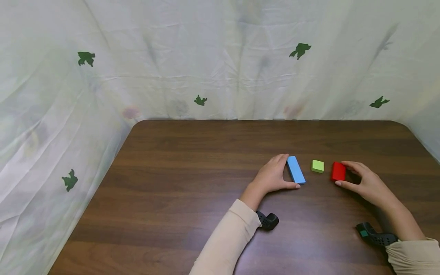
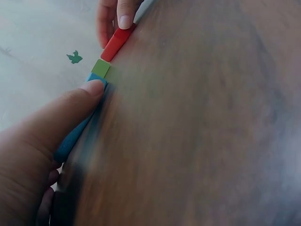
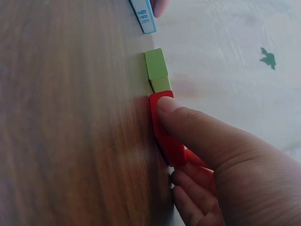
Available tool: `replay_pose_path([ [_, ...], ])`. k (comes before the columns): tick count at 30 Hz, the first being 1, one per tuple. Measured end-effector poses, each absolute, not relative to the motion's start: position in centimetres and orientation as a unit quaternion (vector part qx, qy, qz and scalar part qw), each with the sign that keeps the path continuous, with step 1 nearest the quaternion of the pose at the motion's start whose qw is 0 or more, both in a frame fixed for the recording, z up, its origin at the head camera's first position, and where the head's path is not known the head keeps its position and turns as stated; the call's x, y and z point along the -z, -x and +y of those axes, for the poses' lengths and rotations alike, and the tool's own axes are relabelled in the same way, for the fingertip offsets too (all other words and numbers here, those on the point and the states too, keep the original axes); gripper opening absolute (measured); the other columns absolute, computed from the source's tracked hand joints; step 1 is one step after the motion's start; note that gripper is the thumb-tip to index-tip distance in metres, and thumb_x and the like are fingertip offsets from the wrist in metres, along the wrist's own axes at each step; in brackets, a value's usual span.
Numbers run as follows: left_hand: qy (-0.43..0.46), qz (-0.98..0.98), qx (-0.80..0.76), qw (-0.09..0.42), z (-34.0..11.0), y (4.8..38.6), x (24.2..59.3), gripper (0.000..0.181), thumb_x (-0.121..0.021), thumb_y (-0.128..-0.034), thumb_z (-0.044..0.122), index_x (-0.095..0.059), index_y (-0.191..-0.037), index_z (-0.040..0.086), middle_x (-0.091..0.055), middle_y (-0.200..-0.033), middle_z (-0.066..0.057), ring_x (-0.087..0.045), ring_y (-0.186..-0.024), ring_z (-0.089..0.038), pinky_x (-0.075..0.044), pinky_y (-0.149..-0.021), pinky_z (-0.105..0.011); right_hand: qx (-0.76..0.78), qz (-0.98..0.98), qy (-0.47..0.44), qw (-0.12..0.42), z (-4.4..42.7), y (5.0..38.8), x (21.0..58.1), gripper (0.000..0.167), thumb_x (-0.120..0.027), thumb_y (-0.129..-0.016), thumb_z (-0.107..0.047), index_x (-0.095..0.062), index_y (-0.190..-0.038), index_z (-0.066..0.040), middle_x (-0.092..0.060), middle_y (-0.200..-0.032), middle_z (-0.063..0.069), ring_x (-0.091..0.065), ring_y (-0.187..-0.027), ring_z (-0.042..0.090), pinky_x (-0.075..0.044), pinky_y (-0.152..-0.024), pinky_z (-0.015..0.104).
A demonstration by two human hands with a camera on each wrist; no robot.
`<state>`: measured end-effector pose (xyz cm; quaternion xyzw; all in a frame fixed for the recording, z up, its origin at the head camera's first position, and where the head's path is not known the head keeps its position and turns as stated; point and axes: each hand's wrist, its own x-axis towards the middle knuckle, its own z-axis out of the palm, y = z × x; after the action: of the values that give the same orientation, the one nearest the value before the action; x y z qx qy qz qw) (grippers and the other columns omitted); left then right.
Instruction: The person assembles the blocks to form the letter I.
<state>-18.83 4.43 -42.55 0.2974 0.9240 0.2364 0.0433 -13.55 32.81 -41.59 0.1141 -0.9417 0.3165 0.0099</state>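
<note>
A long blue block (image 1: 296,170) lies tilted on the brown table, held at its two ends between the thumb and fingers of my left hand (image 1: 269,177). To its right, with gaps on both sides, sits a small light green block (image 1: 317,166) that neither hand touches. Further right my right hand (image 1: 372,189) grips a red block (image 1: 338,171) between thumb and fingers. In the right wrist view the thumb lies on the near end of the red block (image 3: 162,122). The left wrist view shows the left thumb on the blue block (image 2: 75,136).
The brown table (image 1: 172,172) reaches back to a pale curtain (image 1: 220,57) with green bird-like shapes, which also hangs along the left side. A black wrist device (image 1: 269,220) is on the left wrist, another (image 1: 376,235) on the right.
</note>
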Motion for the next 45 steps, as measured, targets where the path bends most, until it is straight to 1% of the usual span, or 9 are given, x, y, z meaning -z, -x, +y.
replay_pose_path([
  [5, -0.298, 0.922, -0.243, 0.047, 4.4, 18.9, 42.4, 0.097, -0.069, -0.0661, 0.058, -0.028, -0.140, 0.009, -0.034, -0.139, -0.001, -0.030, -0.126, -0.013, -0.031, -0.098, -0.026, -0.315, -0.942, -0.114, 0.009, 32.9, 13.6, 41.7, 0.069, -0.071, -0.078, -0.024, -0.036, -0.128, 0.010, -0.036, -0.121, 0.031, -0.039, -0.104, 0.051, -0.033, -0.078, 0.062],
  [16, -0.305, 0.914, -0.262, 0.049, 4.1, 18.9, 42.1, 0.095, -0.070, -0.0662, 0.056, -0.031, -0.138, 0.008, -0.035, -0.137, -0.002, -0.031, -0.125, -0.014, -0.029, -0.098, -0.024, -0.316, -0.942, -0.112, 0.010, 33.0, 13.7, 41.8, 0.069, -0.071, -0.078, -0.024, -0.036, -0.128, 0.009, -0.036, -0.122, 0.031, -0.039, -0.104, 0.051, -0.033, -0.078, 0.062],
  [23, -0.312, 0.909, -0.274, 0.036, 3.8, 18.9, 41.5, 0.094, -0.071, -0.0667, 0.053, -0.032, -0.138, 0.007, -0.036, -0.137, -0.004, -0.032, -0.125, -0.015, -0.028, -0.099, -0.023, -0.316, -0.942, -0.110, 0.009, 33.0, 13.7, 41.8, 0.070, -0.071, -0.078, -0.024, -0.036, -0.129, 0.009, -0.036, -0.122, 0.031, -0.039, -0.104, 0.051, -0.033, -0.079, 0.062],
  [30, -0.319, 0.904, -0.283, 0.024, 3.1, 18.9, 40.7, 0.093, -0.072, -0.0660, 0.052, -0.032, -0.138, 0.008, -0.035, -0.137, -0.005, -0.033, -0.124, -0.017, -0.031, -0.098, -0.025, -0.317, -0.942, -0.108, 0.004, 33.0, 13.7, 41.9, 0.071, -0.071, -0.078, -0.025, -0.035, -0.130, 0.009, -0.036, -0.123, 0.031, -0.038, -0.105, 0.051, -0.033, -0.079, 0.062],
  [36, -0.330, 0.901, -0.282, 0.011, 2.2, 18.8, 39.8, 0.092, -0.073, -0.0669, 0.049, -0.032, -0.138, 0.008, -0.034, -0.138, -0.006, -0.030, -0.126, -0.017, -0.028, -0.100, -0.026, -0.317, -0.942, -0.107, 0.005, 33.0, 13.7, 41.8, 0.071, -0.071, -0.078, -0.025, -0.035, -0.130, 0.009, -0.036, -0.122, 0.032, -0.038, -0.105, 0.051, -0.033, -0.079, 0.063],
  [45, -0.333, 0.897, -0.292, 0.003, 0.3, 18.7, 38.9, 0.093, -0.074, -0.0674, 0.046, -0.030, -0.140, 0.008, -0.033, -0.139, -0.004, -0.029, -0.127, -0.017, -0.028, -0.100, -0.028, -0.318, -0.942, -0.106, 0.004, 32.9, 13.7, 41.9, 0.070, -0.071, -0.079, -0.025, -0.035, -0.129, 0.009, -0.036, -0.122, 0.032, -0.038, -0.105, 0.051, -0.033, -0.079, 0.063],
])
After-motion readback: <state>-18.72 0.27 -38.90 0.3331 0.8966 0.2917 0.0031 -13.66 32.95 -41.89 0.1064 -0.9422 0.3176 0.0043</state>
